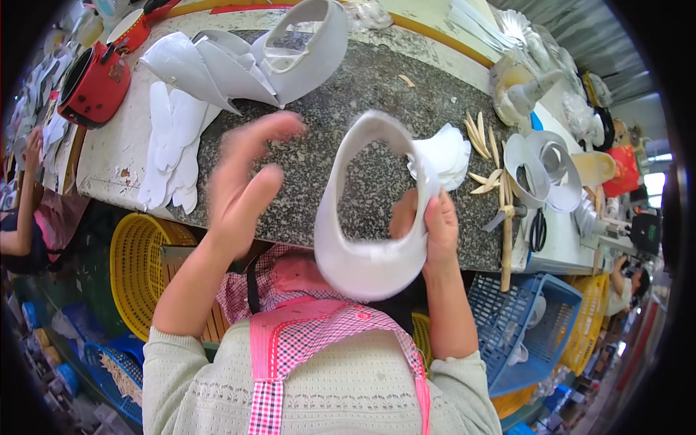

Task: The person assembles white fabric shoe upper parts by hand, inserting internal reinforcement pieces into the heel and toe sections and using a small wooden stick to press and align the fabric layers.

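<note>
The white loop-shaped piece (373, 271) is held up over the near edge of the speckled stone slab (301, 206), its long axis running from the slab's near side toward its far side. The right hand (441, 235) is clamped on the piece's right wall. The left hand (238, 199), blurred, is empty, thumb and fingers apart, over the slab's left part; the piece lies to its right, not touching.

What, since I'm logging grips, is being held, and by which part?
The right hand holds the white ring by its right side; the left hand is open and holds nothing.
</note>
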{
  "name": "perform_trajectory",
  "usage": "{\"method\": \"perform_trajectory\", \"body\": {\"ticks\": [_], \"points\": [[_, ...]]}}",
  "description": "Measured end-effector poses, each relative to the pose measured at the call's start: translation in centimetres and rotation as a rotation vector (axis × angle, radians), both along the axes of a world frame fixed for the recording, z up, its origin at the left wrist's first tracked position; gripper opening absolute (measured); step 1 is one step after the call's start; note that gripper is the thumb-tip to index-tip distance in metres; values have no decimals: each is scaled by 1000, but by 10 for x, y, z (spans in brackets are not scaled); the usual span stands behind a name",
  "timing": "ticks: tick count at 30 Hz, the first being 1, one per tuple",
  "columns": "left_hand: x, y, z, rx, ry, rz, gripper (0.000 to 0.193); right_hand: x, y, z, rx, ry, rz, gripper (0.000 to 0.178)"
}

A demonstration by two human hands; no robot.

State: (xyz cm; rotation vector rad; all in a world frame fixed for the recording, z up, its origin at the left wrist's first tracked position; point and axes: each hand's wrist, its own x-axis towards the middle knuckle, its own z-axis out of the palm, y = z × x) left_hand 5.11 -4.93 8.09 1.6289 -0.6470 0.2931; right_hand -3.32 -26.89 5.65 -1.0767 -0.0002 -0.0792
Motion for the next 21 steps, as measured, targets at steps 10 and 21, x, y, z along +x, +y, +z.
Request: {"method": "perform_trajectory", "body": {"ticks": [10,21], "points": [[-10,-24,-39,190,436,-711,37,-8,-9,-26,-815,-2,-227,6],[35,-47,-1,540,-694,512,57,-12,38,17,-946,-336,-215,46]]}}
